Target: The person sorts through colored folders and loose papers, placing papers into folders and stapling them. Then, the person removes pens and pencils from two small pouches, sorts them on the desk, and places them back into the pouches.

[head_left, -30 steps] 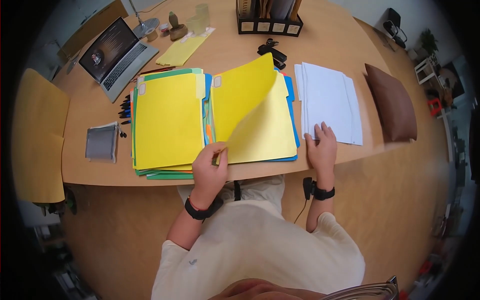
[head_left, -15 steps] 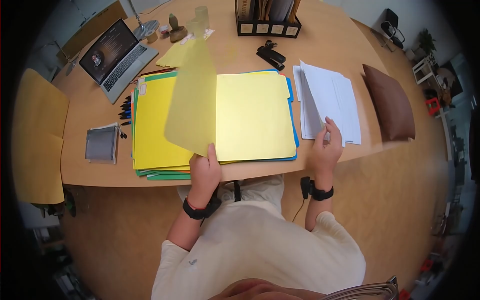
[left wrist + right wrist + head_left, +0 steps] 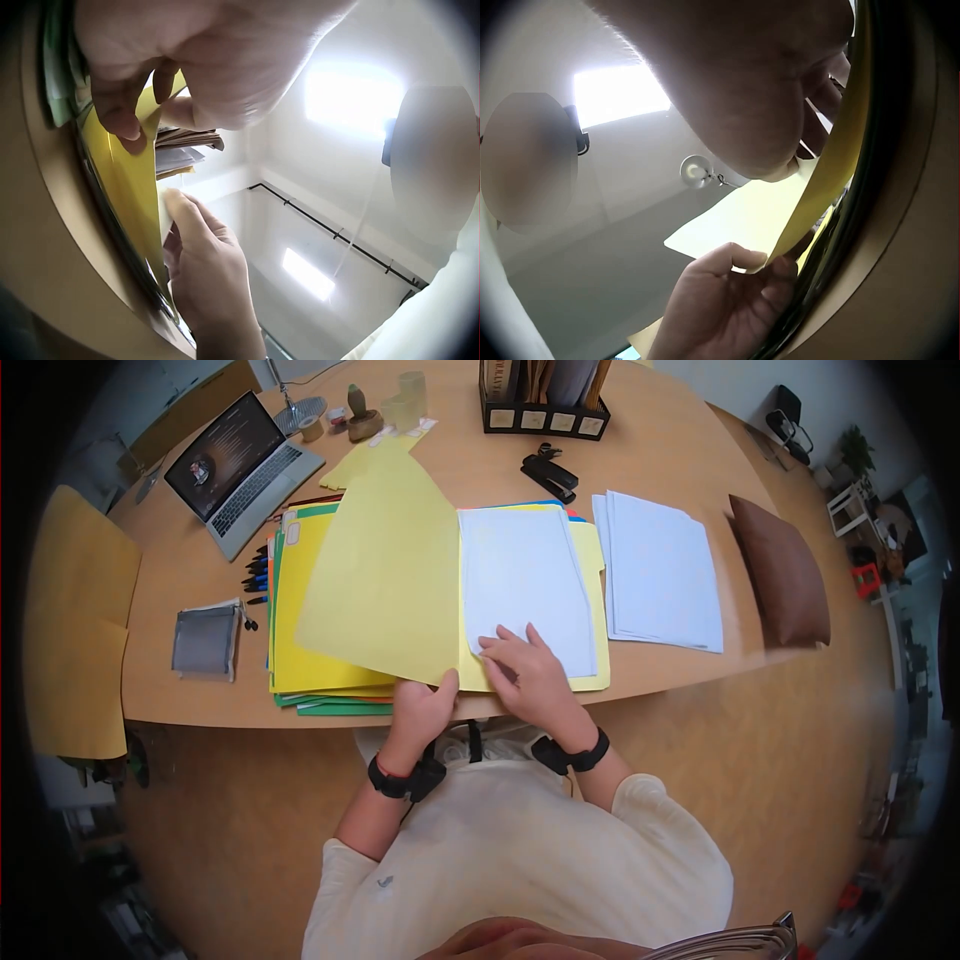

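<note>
In the head view a yellow file folder [image 3: 380, 560] lies opened out, its front flap raised and leaning left. My left hand [image 3: 424, 712] pinches its lower edge near the fold, thumb on top; the left wrist view shows the same fingers [image 3: 131, 124] on the yellow card. A white paper sheet [image 3: 530, 580] lies on the folder's right half. My right hand [image 3: 535, 678] is over the sheet's lower left corner, its fingers spread and touching the paper. Right of the folder lies a stack of white papers [image 3: 665, 575].
More yellow folders [image 3: 300, 650] are stacked at left, with a laptop [image 3: 235, 480], pens [image 3: 257, 575] and a grey zip pouch [image 3: 205, 640] beyond. A stapler [image 3: 550, 478] and a black file organizer [image 3: 545, 418] stand behind. A brown leather pouch [image 3: 785, 575] is far right.
My left hand has turned the folder's flap over to the left. My right hand has brought a white sheet from the right stack onto the folder's right half.
</note>
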Demonstrator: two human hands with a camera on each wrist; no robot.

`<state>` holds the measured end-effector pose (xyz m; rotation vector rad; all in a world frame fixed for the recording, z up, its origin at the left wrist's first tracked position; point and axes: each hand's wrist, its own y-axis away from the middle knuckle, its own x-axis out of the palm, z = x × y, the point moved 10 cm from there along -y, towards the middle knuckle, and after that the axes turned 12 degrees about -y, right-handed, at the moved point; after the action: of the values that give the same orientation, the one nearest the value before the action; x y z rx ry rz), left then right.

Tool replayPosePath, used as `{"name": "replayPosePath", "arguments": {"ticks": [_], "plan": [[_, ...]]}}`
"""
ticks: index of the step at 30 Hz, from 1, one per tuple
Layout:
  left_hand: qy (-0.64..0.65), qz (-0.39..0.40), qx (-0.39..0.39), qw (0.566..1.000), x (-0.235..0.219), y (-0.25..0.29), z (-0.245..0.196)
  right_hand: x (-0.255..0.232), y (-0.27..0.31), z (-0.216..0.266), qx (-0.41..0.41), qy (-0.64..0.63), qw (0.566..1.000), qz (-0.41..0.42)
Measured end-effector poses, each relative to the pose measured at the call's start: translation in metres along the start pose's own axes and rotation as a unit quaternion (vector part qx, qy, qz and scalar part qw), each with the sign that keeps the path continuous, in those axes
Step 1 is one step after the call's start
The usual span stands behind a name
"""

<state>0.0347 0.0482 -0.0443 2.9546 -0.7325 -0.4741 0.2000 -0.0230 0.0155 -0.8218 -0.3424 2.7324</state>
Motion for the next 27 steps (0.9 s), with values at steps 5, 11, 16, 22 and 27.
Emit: {"name": "replayPosePath", "arguments": {"ticks": [5,11,16,22,27], "plan": [[0.073,0.034,-0.083,0.993,0.019,0.001,0.002,0.007,0.004,0.009,-0.021,0.012,0.999,0.048],[0.076,0.036,-0.104,0.991,0.027,-0.001,0.017,0.005,0.012,0.014,-0.049,0.047,0.995,0.075],[0.073,0.022,-0.115,0.990,0.018,-0.001,0.009,-0.001,0.013,0.026,-0.072,0.048,0.991,0.098],[0.013,0.024,-0.140,0.990,0.017,-0.001,0.005,0.002,0.015,0.027,-0.104,0.072,0.988,0.090],[0.009,0.093,-0.143,0.985,0.039,-0.003,-0.001,0.002,0.015,0.029,-0.116,0.085,0.986,0.083]]}}
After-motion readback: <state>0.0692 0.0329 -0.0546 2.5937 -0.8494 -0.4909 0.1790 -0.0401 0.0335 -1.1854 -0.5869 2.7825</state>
